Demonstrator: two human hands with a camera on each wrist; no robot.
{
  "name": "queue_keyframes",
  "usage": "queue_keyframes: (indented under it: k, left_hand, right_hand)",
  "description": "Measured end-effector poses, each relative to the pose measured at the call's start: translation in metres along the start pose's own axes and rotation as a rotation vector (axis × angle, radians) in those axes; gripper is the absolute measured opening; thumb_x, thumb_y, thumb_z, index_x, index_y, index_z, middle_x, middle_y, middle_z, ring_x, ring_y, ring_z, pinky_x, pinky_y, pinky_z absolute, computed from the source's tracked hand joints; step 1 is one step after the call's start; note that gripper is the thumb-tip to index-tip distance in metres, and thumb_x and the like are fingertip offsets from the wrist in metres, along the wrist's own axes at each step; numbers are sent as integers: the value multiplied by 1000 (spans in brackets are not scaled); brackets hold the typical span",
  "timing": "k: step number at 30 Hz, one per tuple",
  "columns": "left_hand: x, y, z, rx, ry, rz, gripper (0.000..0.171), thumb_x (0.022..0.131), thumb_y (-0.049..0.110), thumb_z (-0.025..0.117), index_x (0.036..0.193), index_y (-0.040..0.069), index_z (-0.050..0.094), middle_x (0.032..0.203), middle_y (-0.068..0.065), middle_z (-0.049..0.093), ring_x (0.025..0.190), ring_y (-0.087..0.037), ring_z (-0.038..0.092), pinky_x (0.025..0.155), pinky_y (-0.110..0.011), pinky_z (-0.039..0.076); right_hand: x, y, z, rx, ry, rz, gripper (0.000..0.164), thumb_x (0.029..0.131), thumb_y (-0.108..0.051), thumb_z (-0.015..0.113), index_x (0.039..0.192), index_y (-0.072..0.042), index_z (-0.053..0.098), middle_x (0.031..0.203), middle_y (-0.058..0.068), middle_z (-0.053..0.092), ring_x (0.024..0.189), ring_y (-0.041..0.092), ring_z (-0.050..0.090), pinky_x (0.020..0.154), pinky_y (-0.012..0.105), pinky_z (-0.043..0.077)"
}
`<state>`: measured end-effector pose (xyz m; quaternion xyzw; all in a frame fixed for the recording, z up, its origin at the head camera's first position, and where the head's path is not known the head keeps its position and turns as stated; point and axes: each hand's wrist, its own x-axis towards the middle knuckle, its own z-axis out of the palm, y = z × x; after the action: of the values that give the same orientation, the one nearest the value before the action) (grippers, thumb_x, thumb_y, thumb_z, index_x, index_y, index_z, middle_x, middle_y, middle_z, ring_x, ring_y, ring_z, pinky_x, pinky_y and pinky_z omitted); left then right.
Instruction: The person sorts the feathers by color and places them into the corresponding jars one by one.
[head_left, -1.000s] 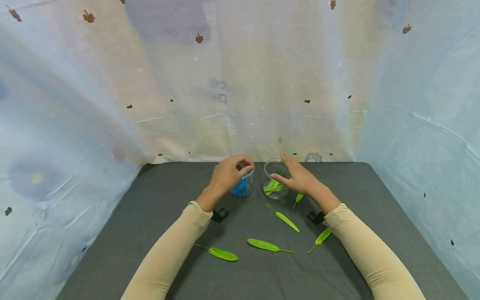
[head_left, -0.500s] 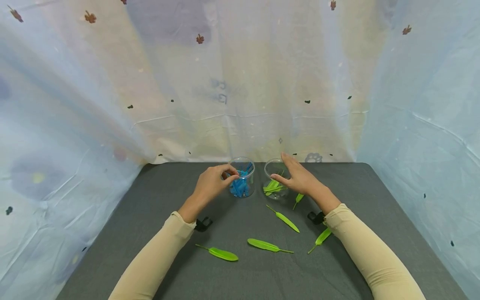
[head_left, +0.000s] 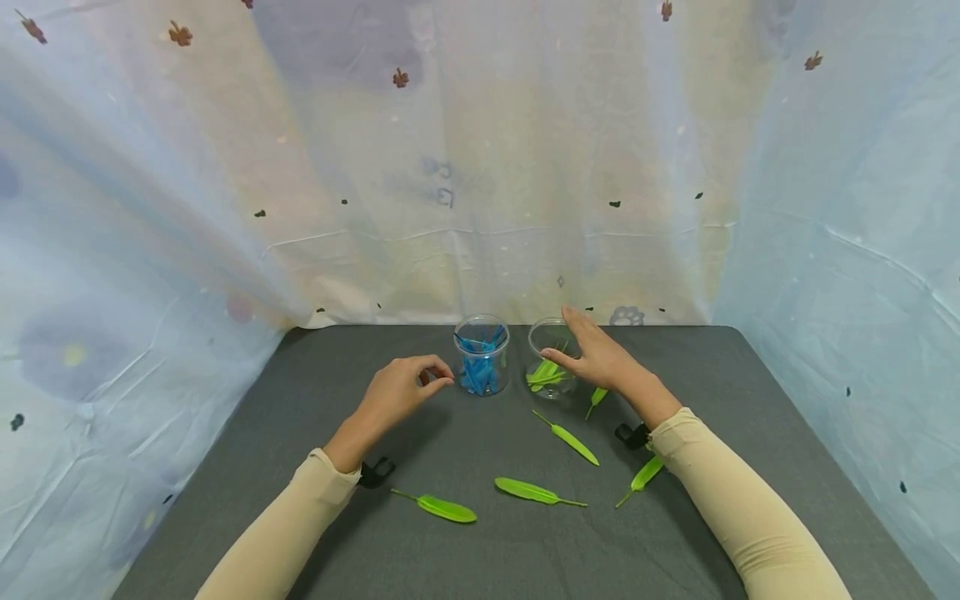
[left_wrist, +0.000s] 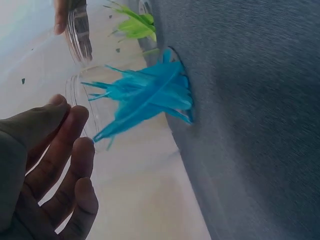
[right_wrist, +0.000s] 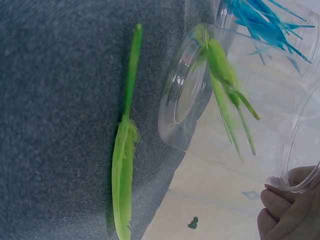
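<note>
Left hand [head_left: 401, 387]: hangs above the table [head_left: 480, 558], just left of the blue jar [head_left: 502, 375] and apart from it. I see its fingers loosely curved, thumb tip close to the fingertips; I can't tell whether anything thin sits between them.
Right hand [head_left: 600, 354]: holds the green jar [head_left: 532, 358] by the rim, thumb at the near side, fingers toward the far right, spread wide around it. On my right wrist feed the fingers meet the rim.
Blue jar: upright near the table's far edge, between the hands, with a bunch of blue feathers [left_wrist: 145, 95] inside, stems leaning up toward the mouth.
Green jar: upright, just right of the blue jar, with green feathers [right_wrist: 225, 75] leaning inside.
Loose feathers [head_left: 527, 490]: I count five green ones on the table. One lies by the green jar, partly behind the right hand; one in front of that jar; one partly under the right sleeve [head_left: 735, 500]; two nearer me, at centre and left.
Wrists: each carries a black bracket [head_left: 377, 472] at the cuff.
Backdrop [head_left: 510, 167]: pale printed sheeting behind and to both sides, with small brown leaf shapes.
</note>
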<state>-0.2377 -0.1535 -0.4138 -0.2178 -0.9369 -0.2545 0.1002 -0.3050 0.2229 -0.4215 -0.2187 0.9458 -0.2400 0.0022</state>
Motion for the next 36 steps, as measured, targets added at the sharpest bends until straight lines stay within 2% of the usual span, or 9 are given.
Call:
queue_keyframes:
  k: [12,18,24,31,36]
  left_hand:
    - [-26,-22,-4,0,-142,-15,5,100,29,80,105,29,80,97,14,75,82,-6,64,63,-29,53]
    - [-38,-34,-8,-27,-245,48,13,101,27,79,113,23,80,103,17,73,87,-5,64,67,-28,54]
    - [-50,-43,-12,-41,-312,102,15,102,29,78,115,21,79,105,18,72,88,-2,64,74,-29,57]
    - [-62,-54,-10,-88,-381,76,15,102,30,78,114,22,77,106,18,72,89,-2,66,76,-30,58]
    - [-69,-61,-8,-109,-404,68,13,101,32,78,112,24,77,105,18,71,86,-2,64,72,-29,57]
  right_hand:
    - [0,1,1,-7,2,4,109,102,-73,55,174,-11,2,180,19,6,165,42,5,129,70,17]
    - [-1,1,1,4,11,-3,108,102,-73,55,174,-9,5,180,18,7,165,43,6,129,70,17]
    - [-1,1,2,1,9,2,109,102,-72,56,174,-9,4,180,19,7,165,43,4,129,71,16]
    - [-1,1,2,5,9,3,109,102,-72,57,174,-8,6,180,20,7,165,45,4,128,72,15]
    - [0,2,2,0,15,-8,108,103,-71,57,174,-7,7,180,19,8,164,47,7,129,72,16]
